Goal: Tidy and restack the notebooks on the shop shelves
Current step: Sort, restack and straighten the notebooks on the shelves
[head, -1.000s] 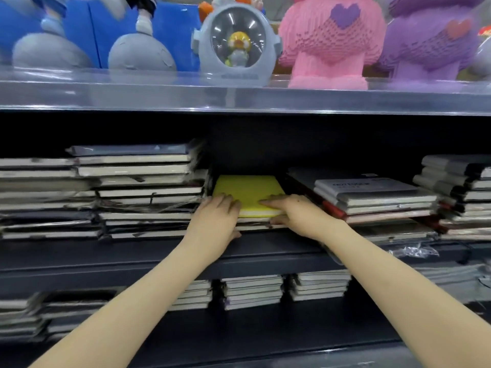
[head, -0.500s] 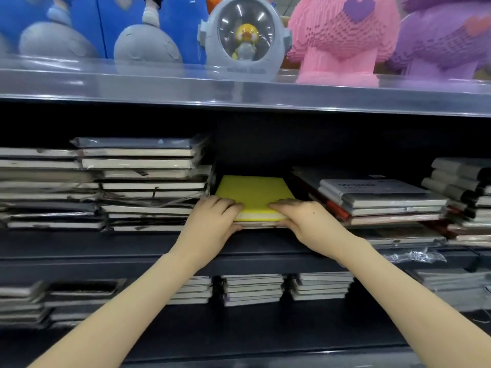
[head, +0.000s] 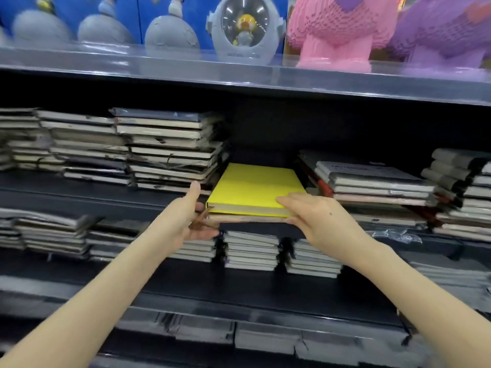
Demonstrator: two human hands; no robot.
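1 view, from the head: the yellow notebook (head: 252,187) lies flat on a pinkish notebook (head: 247,218) at the front lip of the middle shelf (head: 79,192). Its page edge faces the person and its long axis seemingly runs left-right between both hands. The right hand (head: 318,219) pinches its front right corner. The left hand (head: 183,219), fingers straight and thumb up, supports the left corner from beneath.

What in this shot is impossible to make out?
All in the head view:
- Print on the grey notebook: blurred.
- Grip of the left hand: fingers tucked beneath the yellow notebook.
- Head of the pink toy: cut off by the top edge.
- Covers in the bottom stacks: motion blur.
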